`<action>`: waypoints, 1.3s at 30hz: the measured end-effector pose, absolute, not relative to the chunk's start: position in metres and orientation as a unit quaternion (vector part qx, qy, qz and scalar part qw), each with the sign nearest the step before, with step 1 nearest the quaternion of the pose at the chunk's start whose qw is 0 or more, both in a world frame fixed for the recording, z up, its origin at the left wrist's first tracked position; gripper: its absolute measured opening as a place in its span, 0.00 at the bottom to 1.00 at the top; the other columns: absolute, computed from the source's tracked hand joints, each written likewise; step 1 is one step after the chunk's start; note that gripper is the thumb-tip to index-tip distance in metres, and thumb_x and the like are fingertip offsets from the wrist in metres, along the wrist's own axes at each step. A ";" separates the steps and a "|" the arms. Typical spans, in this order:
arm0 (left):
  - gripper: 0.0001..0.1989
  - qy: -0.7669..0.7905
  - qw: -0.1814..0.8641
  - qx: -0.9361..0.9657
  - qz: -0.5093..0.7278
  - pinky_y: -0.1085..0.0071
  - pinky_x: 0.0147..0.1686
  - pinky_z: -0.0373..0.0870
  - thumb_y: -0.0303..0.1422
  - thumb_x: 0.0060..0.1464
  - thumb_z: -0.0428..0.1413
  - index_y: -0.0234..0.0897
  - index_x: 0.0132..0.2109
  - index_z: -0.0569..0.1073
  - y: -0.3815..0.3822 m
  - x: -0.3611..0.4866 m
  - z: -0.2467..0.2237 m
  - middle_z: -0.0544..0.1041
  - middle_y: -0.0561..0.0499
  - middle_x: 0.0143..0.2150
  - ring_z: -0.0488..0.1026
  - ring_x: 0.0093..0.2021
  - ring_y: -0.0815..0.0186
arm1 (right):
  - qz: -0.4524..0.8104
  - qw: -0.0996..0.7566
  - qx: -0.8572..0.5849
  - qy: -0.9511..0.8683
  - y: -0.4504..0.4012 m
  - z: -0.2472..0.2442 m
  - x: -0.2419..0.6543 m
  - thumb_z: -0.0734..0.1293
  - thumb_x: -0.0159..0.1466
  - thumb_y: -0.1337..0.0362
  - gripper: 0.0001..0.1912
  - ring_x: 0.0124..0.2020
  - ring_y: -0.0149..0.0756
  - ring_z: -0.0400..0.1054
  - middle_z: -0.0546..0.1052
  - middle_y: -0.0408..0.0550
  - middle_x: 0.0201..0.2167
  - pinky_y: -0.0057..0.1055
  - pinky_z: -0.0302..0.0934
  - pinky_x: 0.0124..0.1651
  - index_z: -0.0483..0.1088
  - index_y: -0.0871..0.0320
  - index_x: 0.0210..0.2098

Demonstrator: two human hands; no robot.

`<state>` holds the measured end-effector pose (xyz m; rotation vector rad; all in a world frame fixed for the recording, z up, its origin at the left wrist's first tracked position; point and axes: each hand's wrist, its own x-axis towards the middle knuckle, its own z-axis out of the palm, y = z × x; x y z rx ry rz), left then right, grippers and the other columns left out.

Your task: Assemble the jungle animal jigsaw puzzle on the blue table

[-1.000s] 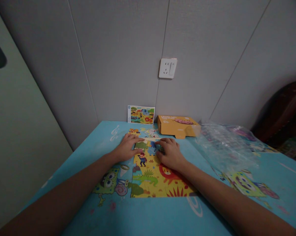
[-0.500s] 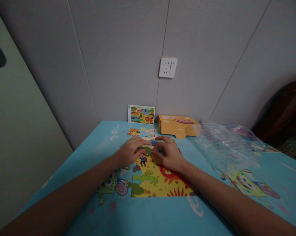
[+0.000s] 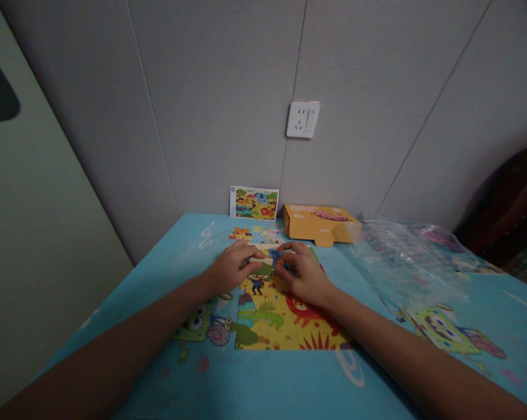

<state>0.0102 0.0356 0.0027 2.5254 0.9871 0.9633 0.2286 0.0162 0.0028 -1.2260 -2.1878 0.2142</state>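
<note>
A jigsaw puzzle [image 3: 272, 326] lies on the blue tablecloth in front of me, showing a red lion, a green crocodile and a small figure on yellow ground. At its far left part, my left hand [image 3: 234, 267] is closed, thumb and index finger around a green puzzle piece [image 3: 263, 265] with a pale edge. My right hand [image 3: 307, 274] rests over the far right part, fingers curled and closed at a blue puzzle piece [image 3: 274, 255]. The hands partly cover the far rows, and the exact finger contact is hard to make out.
Against the wall stands a picture card [image 3: 255, 203] with a similar scene. To its right sits an orange box [image 3: 320, 224] with its flap out. Crumpled clear plastic [image 3: 407, 256] lies farther right on the printed tablecloth [image 3: 193, 385]. A wall socket [image 3: 303, 119] is above.
The view has shifted slightly. The fingers have moved a little at the puzzle's far part, and a pale edge of the green piece now shows beside my left fingers.
</note>
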 end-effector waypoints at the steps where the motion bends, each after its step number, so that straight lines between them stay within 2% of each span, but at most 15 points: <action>1: 0.07 0.338 0.130 0.871 0.333 0.63 0.49 0.64 0.32 0.58 0.53 0.37 0.42 0.74 0.037 0.010 0.002 0.77 0.48 0.40 0.70 0.44 0.60 | 0.079 0.307 -0.463 -0.828 0.017 0.002 0.229 0.65 0.60 0.67 0.05 0.50 0.44 0.62 0.71 0.51 0.47 0.42 0.54 0.54 0.74 0.57 0.30; 6: 0.15 0.305 0.112 0.895 0.306 0.60 0.51 0.63 0.30 0.59 0.53 0.37 0.53 0.72 0.041 0.005 -0.001 0.73 0.44 0.45 0.67 0.48 0.59 | 0.066 0.308 -0.457 -0.832 0.022 0.000 0.232 0.66 0.58 0.68 0.05 0.49 0.44 0.63 0.71 0.51 0.46 0.42 0.54 0.53 0.75 0.57 0.29; 10: 0.21 0.324 0.097 0.904 0.260 0.59 0.52 0.63 0.29 0.58 0.54 0.38 0.58 0.68 0.040 0.003 -0.002 0.70 0.44 0.45 0.66 0.48 0.59 | 0.033 0.299 -0.511 -0.806 0.034 0.007 0.247 0.67 0.58 0.63 0.06 0.49 0.45 0.64 0.72 0.53 0.46 0.41 0.54 0.53 0.76 0.56 0.33; 14: 0.22 0.359 0.081 0.903 0.223 0.57 0.53 0.62 0.31 0.58 0.54 0.35 0.59 0.68 0.040 0.002 -0.006 0.68 0.43 0.45 0.64 0.48 0.57 | 0.058 0.195 -0.572 -0.794 0.045 0.014 0.267 0.68 0.57 0.53 0.22 0.47 0.48 0.67 0.73 0.55 0.46 0.40 0.58 0.49 0.74 0.58 0.46; 18: 0.19 0.380 0.064 0.901 0.201 0.56 0.54 0.61 0.36 0.60 0.53 0.34 0.56 0.71 0.041 0.001 -0.013 0.67 0.41 0.47 0.63 0.50 0.55 | 0.059 0.123 -0.564 -0.814 0.046 0.014 0.272 0.70 0.55 0.51 0.28 0.49 0.50 0.67 0.73 0.58 0.48 0.40 0.58 0.50 0.72 0.60 0.50; 23: 0.20 0.380 0.059 0.902 0.195 0.56 0.55 0.60 0.39 0.59 0.53 0.36 0.56 0.72 0.040 0.002 -0.012 0.67 0.42 0.48 0.63 0.51 0.55 | 0.093 0.150 -0.536 -0.826 0.039 0.011 0.260 0.71 0.54 0.53 0.31 0.47 0.48 0.68 0.72 0.59 0.48 0.39 0.60 0.50 0.69 0.62 0.54; 27: 0.20 0.383 0.066 0.902 0.190 0.56 0.55 0.61 0.40 0.59 0.53 0.37 0.56 0.71 0.039 0.002 -0.010 0.67 0.42 0.49 0.63 0.51 0.55 | 0.111 0.207 -0.510 -0.828 0.037 0.010 0.255 0.74 0.52 0.57 0.33 0.48 0.46 0.67 0.71 0.58 0.48 0.37 0.60 0.50 0.68 0.62 0.54; 32: 0.23 0.380 0.072 0.900 0.202 0.56 0.56 0.59 0.43 0.58 0.55 0.35 0.56 0.71 0.041 0.001 -0.012 0.69 0.41 0.52 0.62 0.53 0.54 | 0.124 0.278 -0.500 -0.811 0.040 0.005 0.256 0.74 0.53 0.63 0.31 0.48 0.43 0.67 0.72 0.54 0.49 0.35 0.60 0.49 0.66 0.59 0.55; 35: 0.24 0.365 0.085 0.903 0.210 0.57 0.58 0.57 0.43 0.56 0.57 0.35 0.57 0.69 0.043 0.001 -0.013 0.70 0.42 0.55 0.62 0.55 0.55 | 0.114 0.282 -0.500 -0.811 0.042 0.001 0.256 0.74 0.54 0.64 0.29 0.50 0.43 0.66 0.73 0.53 0.49 0.36 0.59 0.51 0.66 0.59 0.54; 39: 0.24 0.359 0.108 0.903 0.210 0.59 0.57 0.57 0.41 0.56 0.58 0.34 0.56 0.69 0.041 0.003 -0.011 0.72 0.43 0.55 0.62 0.56 0.55 | 0.087 0.253 -0.522 -0.810 0.044 -0.003 0.255 0.73 0.56 0.60 0.29 0.51 0.47 0.65 0.73 0.57 0.48 0.39 0.58 0.53 0.67 0.62 0.55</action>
